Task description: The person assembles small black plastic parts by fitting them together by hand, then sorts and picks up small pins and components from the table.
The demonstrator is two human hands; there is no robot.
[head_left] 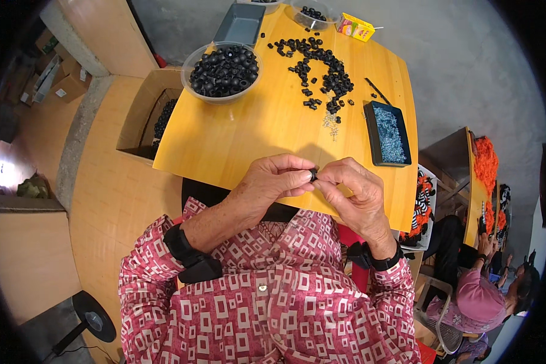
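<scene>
Just over the near edge of the yellow table [224,148], my two hands meet at the fingertips. Thumb and fingers of my left hand [264,179] pinch a small black plastic piece [313,175]. My right hand [357,191] is closed in a pinch against that piece's right side; whatever lies between its fingertips is hidden. Beyond my hands, several similar black pieces [337,79] lie loose, with tiny silvery metal parts [330,124] near them. A black tray [370,136] on the right holds many small shiny parts [389,134].
A clear bowl [258,79] heaped with round black pieces stands far left, before a grey tray [239,24]. Another clear bowl [329,21] and a yellow box [355,27] are at the back. An open carton [136,130] sits left; a person [479,297] works at right.
</scene>
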